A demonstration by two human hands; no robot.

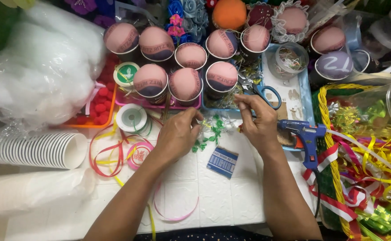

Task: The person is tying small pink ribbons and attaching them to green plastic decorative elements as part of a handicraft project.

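Note:
My left hand (177,131) and my right hand (259,120) meet over the white table, pinching a clear plastic packet of small green beads or leaves (213,129) between their fingertips. The packet hangs between the two hands, and some green pieces show below it. A small blue printed card (222,162) lies on the table just under the hands. Right behind them stand several cups topped with pink fabric domes (185,85).
A blue glue gun (306,136) lies right of my right hand, blue-handled scissors (267,93) behind it. A stack of white cups (39,149), ribbon spools (132,118), loose ribbons (110,151) and white stuffing (39,67) are left. A yellow basket (334,169) of ribbons stands right.

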